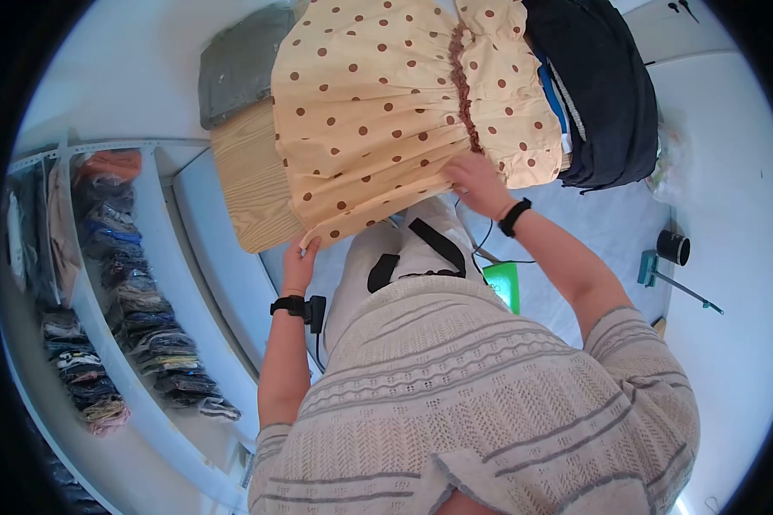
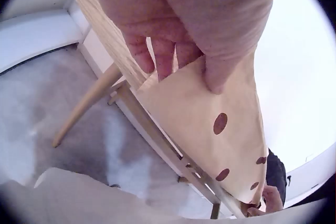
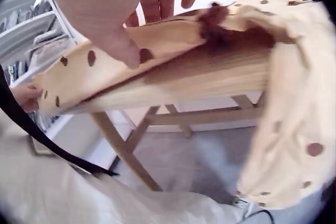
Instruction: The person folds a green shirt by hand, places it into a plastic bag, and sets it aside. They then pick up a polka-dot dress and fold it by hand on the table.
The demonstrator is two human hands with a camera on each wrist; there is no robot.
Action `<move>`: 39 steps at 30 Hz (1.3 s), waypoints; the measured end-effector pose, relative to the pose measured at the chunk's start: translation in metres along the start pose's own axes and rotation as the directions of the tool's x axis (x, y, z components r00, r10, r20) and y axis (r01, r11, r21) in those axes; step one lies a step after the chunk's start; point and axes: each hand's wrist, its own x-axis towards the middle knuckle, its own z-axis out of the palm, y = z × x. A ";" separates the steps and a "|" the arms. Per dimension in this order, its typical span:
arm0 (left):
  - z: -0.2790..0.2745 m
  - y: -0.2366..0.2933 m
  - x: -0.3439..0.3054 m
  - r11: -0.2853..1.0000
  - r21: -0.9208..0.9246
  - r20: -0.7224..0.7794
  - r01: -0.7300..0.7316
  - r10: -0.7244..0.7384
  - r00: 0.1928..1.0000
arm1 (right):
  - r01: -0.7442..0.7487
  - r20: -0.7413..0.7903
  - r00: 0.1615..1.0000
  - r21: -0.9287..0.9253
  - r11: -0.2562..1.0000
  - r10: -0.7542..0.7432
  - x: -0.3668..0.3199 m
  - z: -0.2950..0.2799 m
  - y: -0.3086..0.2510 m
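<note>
The cream polka-dot dress [image 1: 365, 129] lies spread across the wooden tabletop [image 1: 249, 193], its near side held up along the tabletop's edge, and most of the risk sits in that unsupported stretch. The left hand [image 1: 299, 264] pinches the hem corner between thumb and fingers; the right hand [image 1: 479, 182] grips the same side near the brown frill [image 1: 462, 86], though the right wrist view is smeared and how many layers it has caught is hard to tell. If only one layer is pinched, the one beneath could stay behind and bunch. Uneven pull between the hands might skew the gathered skirt, since the frill draws the cloth into folds that will not lie flat easily. Part of the dress hangs below the tabletop's edge beside the right hand, and its weight could drag more cloth over if the grip loosened. The black bundle [image 1: 605, 94] adjoins the bodice end, so a sideways tug there could snag or shift both.
</note>
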 end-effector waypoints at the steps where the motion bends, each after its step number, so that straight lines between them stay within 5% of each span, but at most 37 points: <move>1: -0.002 0.002 0.000 1.000 -0.001 0.002 0.001 -0.001 1.000 | -0.001 0.002 1.000 0.000 1.000 0.001 -0.009 -0.005 0.010; 3: -0.003 0.004 0.000 0.998 0.063 0.039 -0.018 0.016 0.999 | -0.167 -0.052 0.985 -0.037 0.985 0.165 -0.023 -0.010 0.026; 9: 0.000 -0.013 0.011 0.994 -0.072 0.073 0.080 -0.074 0.995 | -0.228 -0.051 0.970 0.168 0.959 0.239 -0.026 -0.001 0.054; 12: 0.001 -0.011 0.020 0.988 0.054 0.087 0.148 -0.152 0.985 | -0.270 0.019 0.962 0.195 0.943 0.272 -0.021 0.002 0.061; 19: 0.013 -0.019 0.035 0.989 0.009 -0.015 0.145 -0.145 0.989 | -0.304 0.080 0.951 0.083 0.949 0.297 -0.015 0.005 0.059; 28: 0.021 0.014 0.035 0.849 0.357 -0.209 0.389 -0.334 0.919 | -0.414 -0.092 0.909 -0.078 0.907 0.407 -0.008 0.017 0.032; 34: 0.030 -0.003 0.037 0.913 0.240 -0.348 0.329 -0.236 0.907 | -0.360 -0.203 0.923 -0.147 0.922 0.328 -0.007 0.018 0.024; 37: 0.030 -0.016 0.038 0.908 0.119 -0.305 0.401 -0.350 0.886 | -0.267 -0.268 0.943 -0.259 0.928 0.196 -0.003 0.018 0.013; 39: 0.027 -0.019 0.035 0.914 -0.216 -0.139 0.344 -0.377 0.916 | -0.177 -0.151 0.978 -0.215 0.961 0.146 -0.001 0.021 0.003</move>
